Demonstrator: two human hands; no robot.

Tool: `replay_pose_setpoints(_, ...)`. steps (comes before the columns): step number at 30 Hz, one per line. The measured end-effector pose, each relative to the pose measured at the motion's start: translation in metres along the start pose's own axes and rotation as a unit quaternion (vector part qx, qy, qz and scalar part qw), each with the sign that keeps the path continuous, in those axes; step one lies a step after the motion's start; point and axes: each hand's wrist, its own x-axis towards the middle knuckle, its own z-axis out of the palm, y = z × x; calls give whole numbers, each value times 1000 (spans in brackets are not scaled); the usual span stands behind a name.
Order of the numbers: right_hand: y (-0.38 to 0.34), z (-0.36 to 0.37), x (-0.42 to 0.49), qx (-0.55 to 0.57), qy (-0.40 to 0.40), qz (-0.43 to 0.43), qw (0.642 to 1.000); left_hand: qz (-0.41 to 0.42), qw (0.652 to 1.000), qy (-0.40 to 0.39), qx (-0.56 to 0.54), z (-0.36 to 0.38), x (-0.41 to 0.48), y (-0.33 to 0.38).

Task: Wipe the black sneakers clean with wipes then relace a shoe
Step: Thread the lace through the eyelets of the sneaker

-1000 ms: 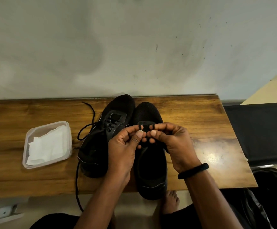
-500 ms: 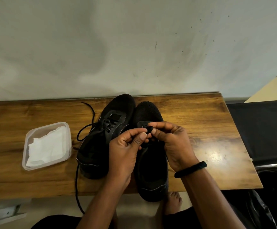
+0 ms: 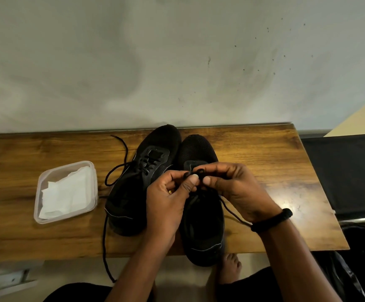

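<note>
Two black sneakers stand side by side on a wooden table (image 3: 264,153), toes toward the wall. The left sneaker (image 3: 140,177) is laced, its loose lace (image 3: 120,168) trailing over the table and off the front edge. Over the right sneaker (image 3: 201,219), my left hand (image 3: 168,201) and my right hand (image 3: 236,188) meet, both pinching a black lace (image 3: 199,172) at the eyelets. One strand of that lace runs back toward my right wrist, which wears a black band.
A clear plastic tub (image 3: 65,192) holding white wipes sits on the table to the left of the shoes. A plain wall rises behind the table. A black chair (image 3: 347,173) stands to the right. My bare foot (image 3: 229,269) shows below the table edge.
My hands have shifted slightly along the right sneaker's eyelets while working the lace, and a strand now trails out toward my right wrist. The sneakers and tub have stayed put.
</note>
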Motion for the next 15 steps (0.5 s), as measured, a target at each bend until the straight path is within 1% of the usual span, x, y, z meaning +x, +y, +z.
replay_pose_setpoints(2,-3,-1,-2,8,-26,4,1000,-10,1000,8,-10,-1,1,0)
replay_pose_setpoints(3,-3,1,-1,4,-17,-2,1000,-13,1000,7,-16,-1,1,0)
replay_pose_setpoints(6,2,11,3,-28,72,-31,997,-8,1000,-6,-14,1,0,0)
replay_pose_setpoints(8,5,20,5,-27,119,-32,992,1,1000,-7,0,3,-1,0)
replay_pose_setpoints(11,6,29,6,15,159,-18,987,20,1000,-11,21,5,-2,-1)
replay_pose_setpoints(15,8,32,7,14,193,4,981,44,997,-19,65,4,-2,-4)
